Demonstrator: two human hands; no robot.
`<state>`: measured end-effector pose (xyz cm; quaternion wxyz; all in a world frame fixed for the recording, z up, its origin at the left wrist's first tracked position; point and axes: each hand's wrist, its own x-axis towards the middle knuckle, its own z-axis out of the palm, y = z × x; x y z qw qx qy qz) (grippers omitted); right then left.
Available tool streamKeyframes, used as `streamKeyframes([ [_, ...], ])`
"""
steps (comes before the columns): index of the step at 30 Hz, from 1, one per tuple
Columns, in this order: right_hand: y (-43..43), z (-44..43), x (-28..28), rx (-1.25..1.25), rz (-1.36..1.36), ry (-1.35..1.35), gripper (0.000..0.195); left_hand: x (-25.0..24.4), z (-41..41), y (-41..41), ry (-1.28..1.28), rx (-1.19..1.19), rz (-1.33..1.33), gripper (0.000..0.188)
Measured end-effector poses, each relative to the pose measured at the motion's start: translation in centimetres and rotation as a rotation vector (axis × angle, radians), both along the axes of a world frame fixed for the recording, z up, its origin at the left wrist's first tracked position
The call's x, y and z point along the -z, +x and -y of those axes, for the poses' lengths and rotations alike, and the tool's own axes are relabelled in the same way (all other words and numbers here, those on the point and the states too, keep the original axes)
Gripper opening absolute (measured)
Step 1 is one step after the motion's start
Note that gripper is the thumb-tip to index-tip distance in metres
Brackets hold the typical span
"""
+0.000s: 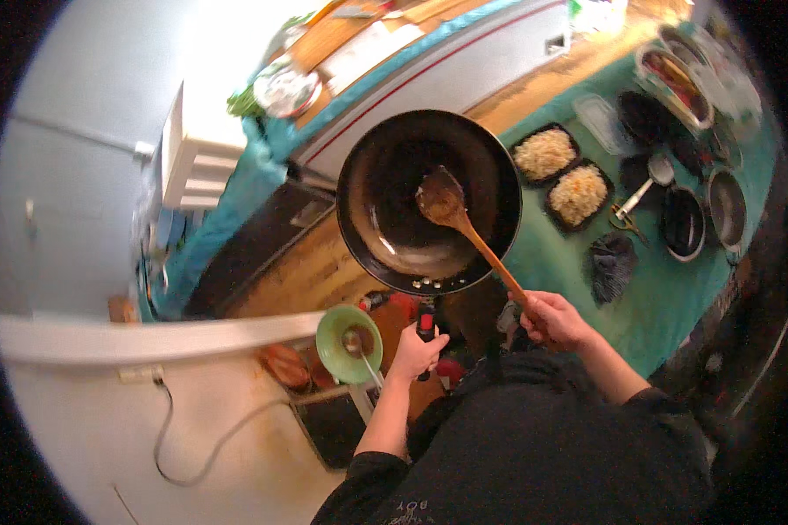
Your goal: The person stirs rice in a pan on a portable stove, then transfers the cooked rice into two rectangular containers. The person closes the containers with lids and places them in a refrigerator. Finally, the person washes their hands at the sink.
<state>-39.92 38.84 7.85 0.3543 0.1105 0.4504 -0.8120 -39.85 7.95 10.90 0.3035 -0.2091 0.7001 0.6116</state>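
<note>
A dark wok point(394, 243) is in front of me, held by its black handle in my left hand point(415, 351). My right hand point(555, 321) grips a wooden spatula point(492, 259) by the end of its shaft. The spatula's broad, wet-looking head rests inside the wok. Several small pale bits, like rice grains, stick to the wok's near rim. Right of the wok, two black trays filled with rice point(545, 153) point(576, 195) sit on a green-covered table point(545, 262).
Left of my left hand stands a green bowl point(325, 335) with brown liquid and a spoon. Scissors point(628, 223), a white-handled ladle point(645, 187), a dark cloth point(612, 268) and several containers lie on the table. A power cord point(164, 433) runs at lower left.
</note>
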Motion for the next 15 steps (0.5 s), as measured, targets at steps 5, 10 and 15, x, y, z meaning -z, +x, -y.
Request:
streamKeyframes([
  [5,2.3,6.8,-2.8,-0.189,-0.862,0.837,0.049,-0.7,4.6,11.1,0.033,-0.199,0.017,0.024],
  [10,4.9,12.9,-4.9,-0.523,-1.121,0.901,0.058,0.7,7.6,21.4,0.08,-0.479,0.02,0.024],
  [15,7.0,16.5,-4.3,-0.592,-1.191,0.69,0.06,0.6,7.9,27.9,0.122,-0.683,0.054,0.025],
])
